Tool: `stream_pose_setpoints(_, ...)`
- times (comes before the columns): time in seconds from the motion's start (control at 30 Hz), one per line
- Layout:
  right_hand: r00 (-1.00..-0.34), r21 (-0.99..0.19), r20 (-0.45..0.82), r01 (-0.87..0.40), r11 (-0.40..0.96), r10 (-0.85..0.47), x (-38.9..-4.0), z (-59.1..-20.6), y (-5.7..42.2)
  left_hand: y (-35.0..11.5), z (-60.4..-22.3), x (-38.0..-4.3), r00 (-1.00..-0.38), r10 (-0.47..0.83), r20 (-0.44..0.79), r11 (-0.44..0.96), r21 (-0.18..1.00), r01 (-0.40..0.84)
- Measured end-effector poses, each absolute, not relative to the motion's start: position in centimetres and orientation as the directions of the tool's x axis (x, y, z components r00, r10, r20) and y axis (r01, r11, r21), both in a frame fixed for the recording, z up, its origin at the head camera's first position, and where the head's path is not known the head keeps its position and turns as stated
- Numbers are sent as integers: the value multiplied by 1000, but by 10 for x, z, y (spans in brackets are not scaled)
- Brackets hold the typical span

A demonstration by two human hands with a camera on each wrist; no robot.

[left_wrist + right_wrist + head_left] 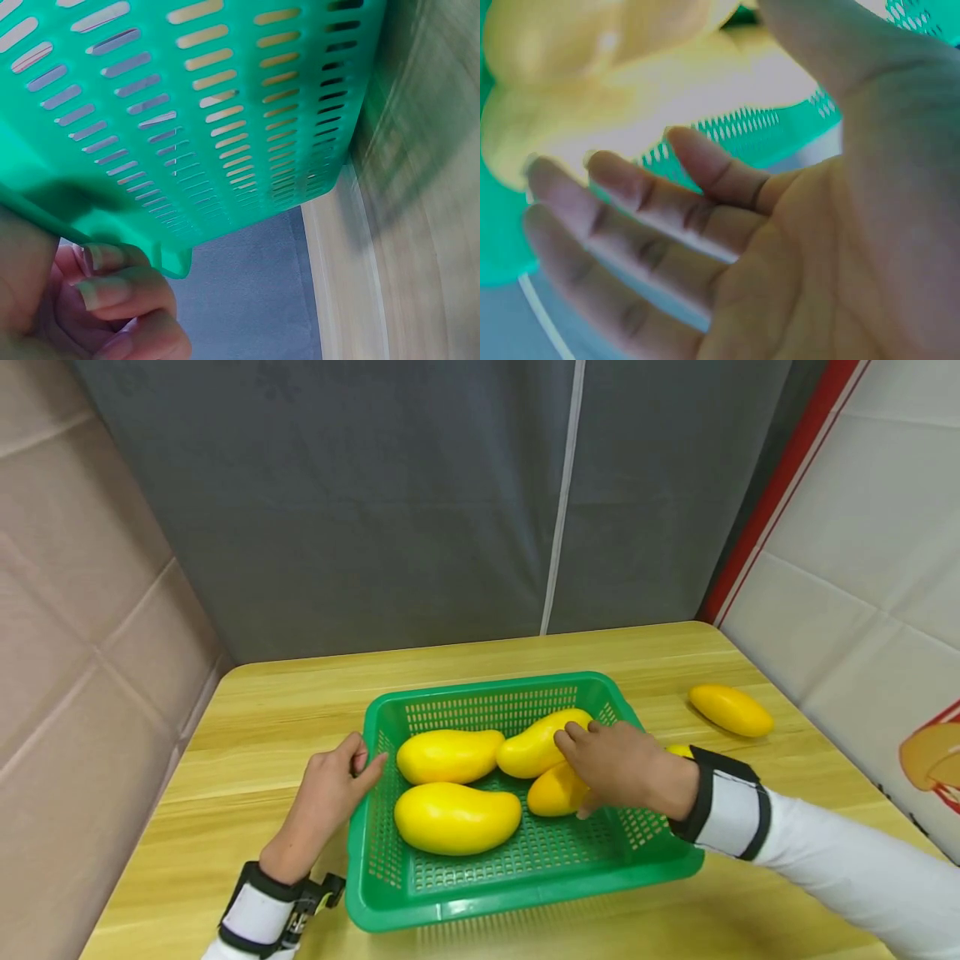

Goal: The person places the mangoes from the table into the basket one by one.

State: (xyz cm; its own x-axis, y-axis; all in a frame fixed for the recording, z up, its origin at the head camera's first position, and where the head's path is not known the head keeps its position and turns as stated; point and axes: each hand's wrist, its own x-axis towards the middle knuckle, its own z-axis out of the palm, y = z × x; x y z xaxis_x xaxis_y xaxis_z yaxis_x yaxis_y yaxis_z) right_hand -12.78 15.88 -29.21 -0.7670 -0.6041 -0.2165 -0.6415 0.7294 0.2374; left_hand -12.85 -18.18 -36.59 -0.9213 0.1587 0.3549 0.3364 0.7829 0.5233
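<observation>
A green plastic basket [480, 910] with slotted sides holds several yellow mangoes. Two of them, an upper mango [450, 756] and a lower mango [456, 818], lie in its left half. On the right, a slimmer mango [536, 745] lies against a more orange mango [553, 791]. My left hand [330, 789] holds the basket's left rim, its fingers curled under the edge in the left wrist view. Over the right-hand pair reaches my right hand [615, 764]. In the right wrist view its fingers [641, 255] are spread and loosely bent, the palm holding nothing.
One more mango [731, 710] lies on the wooden table [285, 718] to the right of the basket. Part of another yellow fruit [680, 750] shows behind my right wrist. A grey curtain [375, 527] hangs behind the table, with quilted and white walls at the sides.
</observation>
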Motion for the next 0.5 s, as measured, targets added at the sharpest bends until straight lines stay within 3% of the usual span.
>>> stream_pose_setpoints(0.27,-720,273,-35,-674,686,-693,-131,-264,188,-181,-365,-129,-915,156,372,780,522,345)
stream_pose_setpoints(0.5,-752,256,8,-636,728,-659,-129,-255,224,-181,-365,-128,-911,155,383,776,523,352)
